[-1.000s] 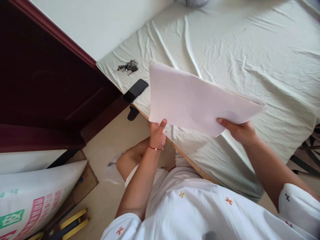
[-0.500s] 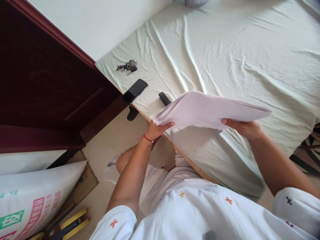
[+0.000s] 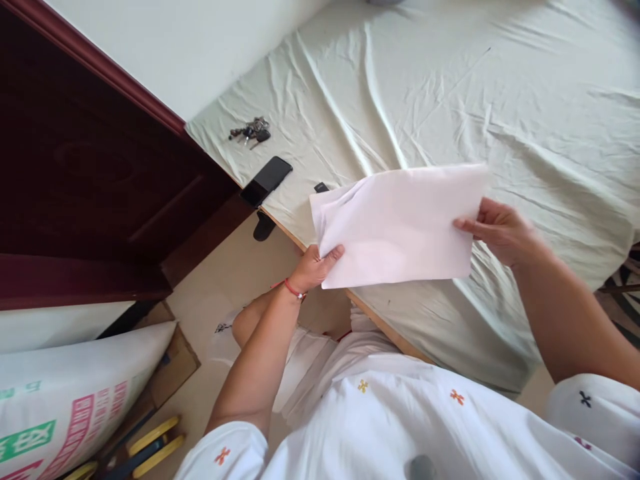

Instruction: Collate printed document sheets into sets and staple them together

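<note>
Left hand (image 3: 314,267) pinches the paper sheets (image 3: 397,227) at their seven o'clock corner, right hand (image 3: 500,230) at three o'clock; so light a grip could let sheets slip onto the bed (image 3: 450,87).

There is a single view, from a camera worn on the person's head, looking forward and steeply down. It sits close above the person's own chest and arms, which fill the lower edge. Ahead lies the bed (image 3: 450,87) under a pale sheet; the dark wooden door (image 3: 90,173) stands at the left, with floor (image 3: 225,280) directly below.
</note>
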Demonstrator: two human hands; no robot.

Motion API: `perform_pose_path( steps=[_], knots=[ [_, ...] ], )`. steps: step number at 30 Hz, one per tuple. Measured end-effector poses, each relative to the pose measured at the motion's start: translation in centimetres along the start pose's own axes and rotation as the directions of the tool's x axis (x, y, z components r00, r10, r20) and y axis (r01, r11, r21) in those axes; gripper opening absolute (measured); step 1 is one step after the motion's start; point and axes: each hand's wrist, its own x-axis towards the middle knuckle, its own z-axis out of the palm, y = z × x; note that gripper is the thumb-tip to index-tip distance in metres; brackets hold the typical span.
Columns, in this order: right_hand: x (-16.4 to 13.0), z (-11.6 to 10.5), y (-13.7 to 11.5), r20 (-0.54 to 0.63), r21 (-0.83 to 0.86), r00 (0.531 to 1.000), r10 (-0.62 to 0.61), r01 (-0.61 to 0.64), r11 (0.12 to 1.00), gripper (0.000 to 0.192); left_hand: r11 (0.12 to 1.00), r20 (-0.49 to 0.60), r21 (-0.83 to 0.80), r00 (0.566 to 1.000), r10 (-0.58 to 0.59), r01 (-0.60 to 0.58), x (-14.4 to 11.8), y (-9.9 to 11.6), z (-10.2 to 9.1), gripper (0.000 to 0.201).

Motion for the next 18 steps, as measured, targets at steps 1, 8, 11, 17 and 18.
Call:
perform_pose_path(
  steps=[1, 8, 11, 17, 18],
  knots=[
    [0.3, -0.5, -0.2, -0.048, -0.056, 0.998, -0.028, 0.025, 0.998, 0.059, 1.000, 0.030, -0.001, 0.999, -0.023, 0.023, -0.4, 0.1, 0.0, 0.059],
    [0.0, 0.6, -5.9, 0.251, -0.666, 0.935, -0.251, 0.355, 0.656, 0.067, 0.967, 0.333, 0.059, 0.909, -0.252, 0.246, -1.5, 2.1, 1.3, 0.054],
    [0.0, 3.0, -8.5, 0.490, -0.662, 0.872, -0.012, 0.381, 0.645, 0.060, 0.961, 0.453, 0.082, 0.850, -0.271, 0.263, -1.5, 3.0, 2.4, 0.051],
    [1.3, 5.3, -8.8, 0.552, -0.537, 0.810, 0.198, 0.163, 0.828, 0.039, 0.954, 0.473, 0.008, 0.839, -0.269, 0.301, -1.6, 2.4, 2.8, 0.053],
    [1.5, 5.1, -8.4, 0.512, -0.499, 0.833, 0.211, 0.089, 0.862, 0.039, 0.953, 0.441, -0.015, 0.857, -0.266, 0.304, -1.7, 2.0, 2.6, 0.054]
  ],
)
